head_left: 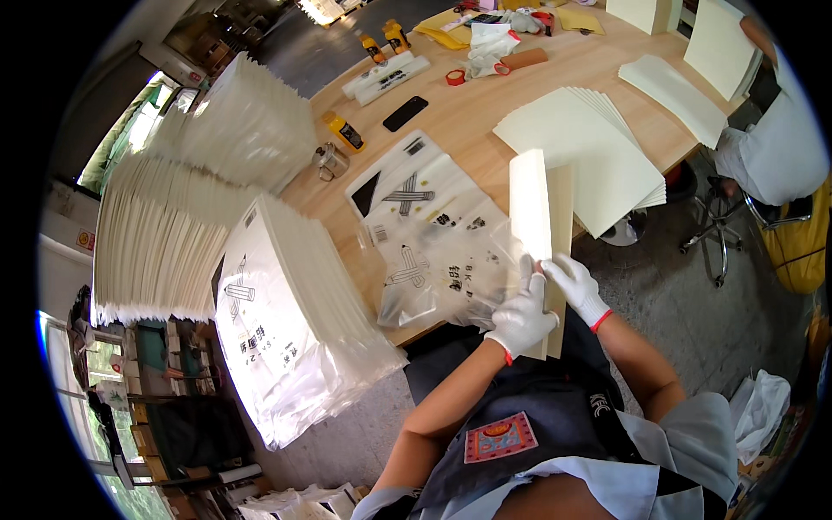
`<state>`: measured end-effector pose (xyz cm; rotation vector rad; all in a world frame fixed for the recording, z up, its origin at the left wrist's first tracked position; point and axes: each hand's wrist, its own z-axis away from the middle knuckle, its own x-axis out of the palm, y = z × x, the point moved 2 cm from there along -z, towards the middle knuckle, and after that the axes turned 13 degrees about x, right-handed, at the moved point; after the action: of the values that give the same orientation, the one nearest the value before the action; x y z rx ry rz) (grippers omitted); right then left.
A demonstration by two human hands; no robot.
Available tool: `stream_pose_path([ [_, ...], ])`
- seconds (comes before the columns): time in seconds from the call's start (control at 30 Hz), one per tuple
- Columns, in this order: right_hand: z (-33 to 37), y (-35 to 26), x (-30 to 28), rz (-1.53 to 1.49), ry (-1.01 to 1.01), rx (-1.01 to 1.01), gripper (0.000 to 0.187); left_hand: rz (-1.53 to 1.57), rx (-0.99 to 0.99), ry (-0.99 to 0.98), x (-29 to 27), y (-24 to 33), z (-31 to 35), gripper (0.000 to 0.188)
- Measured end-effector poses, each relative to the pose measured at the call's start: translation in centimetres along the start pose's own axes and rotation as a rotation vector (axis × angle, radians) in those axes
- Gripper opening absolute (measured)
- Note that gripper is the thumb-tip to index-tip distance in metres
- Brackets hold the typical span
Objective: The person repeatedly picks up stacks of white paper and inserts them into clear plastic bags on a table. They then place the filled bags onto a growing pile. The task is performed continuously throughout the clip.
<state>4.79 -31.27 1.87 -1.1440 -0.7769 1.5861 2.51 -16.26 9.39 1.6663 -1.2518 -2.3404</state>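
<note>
"Left grip (523, 321) and right grip (576, 288), both in white gloves, are clamped on a bundle of cream sheets (530, 208), yes?"

"Yes. One glove lies along the left face; the other presses in from the right side."

"Where exactly is the bundle?"

"Held up on end at the near edge of the table (472, 130), its lower end over the person's dark apron (555, 407)."

"What lies to its left?"

"Clear printed sleeves (446, 277), overlapping each other, just beside the bundle and close to the near edge."

"And to its right?"

"A fanned stack of cream paper (576, 156), toward the table's right edge. Beyond it sits a co-worker (771, 147), partly cut off by the rim of the view."

"Anything by the left edge?"

"A metal mug (330, 162) and a yellow bottle (344, 132) stand near it, with a black phone (406, 113) farther in. Thick piles of packed clear bags (269, 321) rise alongside that edge."
</note>
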Motion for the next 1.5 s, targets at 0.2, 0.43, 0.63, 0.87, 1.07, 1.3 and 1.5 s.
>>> stream_pose_path([
  [0.2,2.9,-4.6,-2.3,0.307,0.157,-0.207,0.024,1.167,0.077,0.441,-4.3,-2.8,2.6,0.063],
  [0.43,7.3,-16.1,-4.0,0.911,0.222,-1.045,0.011,1.177,0.002,1.090,-16.7,-6.3,8.8,0.051],
  [0.63,5.0,-16.5,0.9,1.175,-0.190,-0.885,0.011,0.208,0.113,0.594,-13.6,-0.3,11.1,0.044],
  [0.87,0.6,-12.5,2.8,-0.092,-0.749,0.043,0.023,0.274,0.376,0.729,-3.4,-2.9,14.5,0.031],
  [1.07,1.3,-11.7,6.7,0.556,-0.203,-0.451,0.038,0.114,0.247,0.663,-9.0,0.4,6.1,0.026],
  [1.3,5.6,-11.7,6.6,0.903,-0.287,-0.621,0.050,0.312,0.038,0.612,-6.8,-7.3,6.4,0.031],
  [1.5,-2.4,-6.2,5.7,1.038,0.296,-0.581,0.053,-0.054,0.228,0.504,-1.3,-5.7,6.9,0.036],
])
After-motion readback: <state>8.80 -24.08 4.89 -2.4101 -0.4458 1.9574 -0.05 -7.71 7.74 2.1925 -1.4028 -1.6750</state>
